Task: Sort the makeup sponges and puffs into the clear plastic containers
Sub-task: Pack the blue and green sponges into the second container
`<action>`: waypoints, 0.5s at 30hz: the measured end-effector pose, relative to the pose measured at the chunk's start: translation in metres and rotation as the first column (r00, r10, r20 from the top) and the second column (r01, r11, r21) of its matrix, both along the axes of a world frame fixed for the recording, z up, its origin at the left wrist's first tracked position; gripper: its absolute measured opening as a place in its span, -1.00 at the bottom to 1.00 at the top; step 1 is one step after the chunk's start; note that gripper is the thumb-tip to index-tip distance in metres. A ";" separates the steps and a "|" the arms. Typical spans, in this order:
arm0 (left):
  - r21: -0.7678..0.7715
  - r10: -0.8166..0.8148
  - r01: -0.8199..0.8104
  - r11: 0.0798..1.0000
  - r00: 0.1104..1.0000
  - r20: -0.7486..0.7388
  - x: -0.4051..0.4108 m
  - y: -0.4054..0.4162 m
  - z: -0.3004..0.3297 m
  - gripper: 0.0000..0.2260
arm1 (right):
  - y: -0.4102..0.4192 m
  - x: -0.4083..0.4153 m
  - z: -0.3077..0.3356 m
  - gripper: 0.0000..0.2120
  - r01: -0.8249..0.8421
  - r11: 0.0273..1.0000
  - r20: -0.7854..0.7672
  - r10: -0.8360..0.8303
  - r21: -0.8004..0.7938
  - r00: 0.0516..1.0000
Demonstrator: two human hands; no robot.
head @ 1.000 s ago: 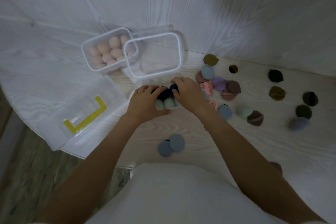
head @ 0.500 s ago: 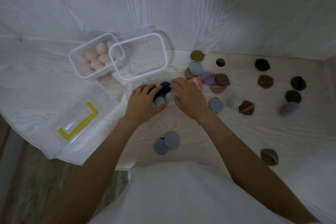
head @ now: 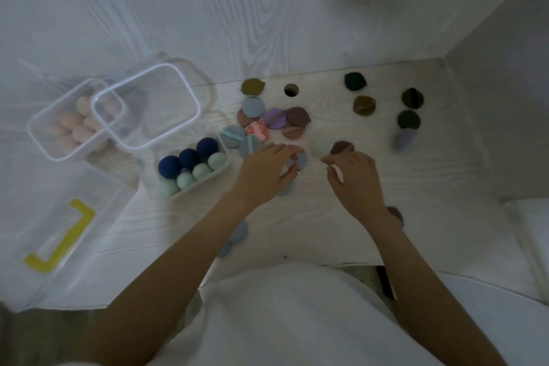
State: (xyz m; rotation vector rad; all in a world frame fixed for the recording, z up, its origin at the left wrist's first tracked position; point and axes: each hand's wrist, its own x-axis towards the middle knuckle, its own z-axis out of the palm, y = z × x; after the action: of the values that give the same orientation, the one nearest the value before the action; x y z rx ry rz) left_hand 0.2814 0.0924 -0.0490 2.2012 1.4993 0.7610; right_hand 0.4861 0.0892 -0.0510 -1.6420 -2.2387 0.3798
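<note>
The left hand (head: 264, 172) covers most of a grey-blue puff (head: 300, 159), so any grip is unclear. Another puff (head: 395, 214) (brownish, blurred) peeks from behind the right wrist.

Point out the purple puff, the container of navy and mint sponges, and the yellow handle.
purple puff (head: 275, 118): head view, middle of its flat face.
container of navy and mint sponges (head: 223, 143): head view, clear rim at its far right corner.
yellow handle (head: 77, 226): head view, middle of its long bar.
</note>
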 end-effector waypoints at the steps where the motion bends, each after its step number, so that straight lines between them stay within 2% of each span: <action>1: -0.068 -0.021 0.021 0.997 1.000 0.007 0.018 0.006 -0.003 -0.68 | -0.003 0.021 -0.001 -0.78 0.062 0.998 -0.001 -0.062 -0.015 0.998; 4: -0.249 0.008 -0.015 0.968 1.000 -0.028 0.061 0.028 -0.016 -0.65 | -0.001 0.072 -0.004 -0.78 0.225 0.970 -0.021 -0.228 -0.095 0.973; 6: -0.306 0.002 -0.046 0.951 0.990 -0.142 0.081 0.044 -0.027 -0.58 | 0.009 0.098 -0.009 -0.74 0.302 0.944 -0.034 -0.308 -0.130 0.951; 9: -0.309 -0.001 -0.085 0.947 0.963 -0.269 0.095 0.056 -0.036 -0.62 | 0.032 0.119 -0.016 -0.63 0.356 0.921 0.006 -0.360 -0.159 0.933; 12: -0.287 -0.014 -0.072 0.955 0.958 -0.288 0.098 0.055 -0.038 -0.70 | 0.055 0.128 -0.028 -0.54 0.349 0.893 0.056 -0.348 -0.283 0.936; 14: -0.275 0.005 -0.082 0.958 0.963 -0.268 0.096 0.048 -0.035 -0.70 | 0.064 0.129 -0.033 -0.56 0.359 0.890 0.104 -0.344 -0.281 0.933; 15: -0.273 0.034 -0.098 0.957 0.972 -0.233 0.094 0.043 -0.032 -0.70 | 0.066 0.126 -0.031 -0.59 0.364 0.897 0.074 -0.357 -0.249 0.931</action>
State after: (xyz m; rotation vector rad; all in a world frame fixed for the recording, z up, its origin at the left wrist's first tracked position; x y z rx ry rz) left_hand 0.3755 0.1359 -0.0812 2.0814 1.6798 0.2954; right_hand 0.6122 0.1554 -0.0823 -2.1601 -1.9022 0.5720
